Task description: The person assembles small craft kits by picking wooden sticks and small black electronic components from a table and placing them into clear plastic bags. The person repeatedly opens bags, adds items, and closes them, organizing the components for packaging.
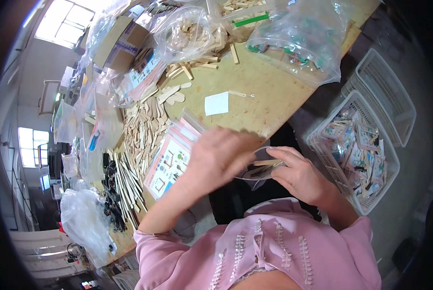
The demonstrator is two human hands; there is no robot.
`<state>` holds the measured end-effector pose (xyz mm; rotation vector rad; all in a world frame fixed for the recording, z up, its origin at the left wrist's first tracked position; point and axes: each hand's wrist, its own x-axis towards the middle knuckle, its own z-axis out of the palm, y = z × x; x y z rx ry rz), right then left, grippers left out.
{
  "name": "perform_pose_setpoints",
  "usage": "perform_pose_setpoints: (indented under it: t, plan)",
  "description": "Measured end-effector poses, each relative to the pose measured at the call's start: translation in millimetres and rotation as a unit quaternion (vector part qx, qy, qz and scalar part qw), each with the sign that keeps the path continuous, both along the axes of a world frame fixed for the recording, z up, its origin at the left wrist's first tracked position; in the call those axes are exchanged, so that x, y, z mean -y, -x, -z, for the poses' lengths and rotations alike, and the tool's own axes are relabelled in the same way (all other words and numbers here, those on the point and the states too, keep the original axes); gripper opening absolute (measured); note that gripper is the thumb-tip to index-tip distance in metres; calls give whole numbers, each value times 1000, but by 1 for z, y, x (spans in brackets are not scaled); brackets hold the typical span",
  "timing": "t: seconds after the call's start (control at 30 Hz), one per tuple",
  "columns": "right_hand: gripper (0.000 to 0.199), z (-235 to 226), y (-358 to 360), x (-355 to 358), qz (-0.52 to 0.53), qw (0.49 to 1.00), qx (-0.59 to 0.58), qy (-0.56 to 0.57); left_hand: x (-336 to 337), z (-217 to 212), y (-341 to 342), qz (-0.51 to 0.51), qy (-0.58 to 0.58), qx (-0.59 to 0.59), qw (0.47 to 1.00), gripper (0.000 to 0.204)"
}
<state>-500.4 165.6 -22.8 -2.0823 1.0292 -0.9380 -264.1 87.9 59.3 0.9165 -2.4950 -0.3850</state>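
Note:
In front of my body my right hand [303, 178] pinches a small clear plastic bag [248, 175] by its edge. Pale wooden sticks [264, 163] show inside the bag, next to my right fingertips. My left hand [221, 153] is at the bag's other side, over the table edge, its fingers smeared by motion. Whether it grips the bag I cannot tell. Beside my left wrist lies a stack of printed packets [167, 164] with coloured pictures. Past my hands, a small white paper [217, 103] rests on the table [260, 108], with a wooden stick [237, 94] near it.
On the left are piles of flat wooden sticks [146, 123], long thin rods [128, 176] and black wired parts [112, 193]. Clear bags of wooden pieces [190, 31] and green parts [298, 46] stand at the back. A white basket [393, 166] of filled packets stands to the right.

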Motion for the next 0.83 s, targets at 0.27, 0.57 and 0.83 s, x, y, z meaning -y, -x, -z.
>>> perform_pose_setpoints:
  t: [0.27, 0.57, 0.83]
  plan:
    - [8, 13, 20, -11, 20, 1000, -3, -22, 238, 1, -50, -199, 25, -113, 973, 18]
    - [5, 15, 36, 0, 26, 999, 35, -31, 433, 102, -37, -405, -88, -153, 897, 37]
    - [6, 20, 48, 20, 25, 997, 61, -40, 406, 45, -43, -293, -68, 185, 936, 41]
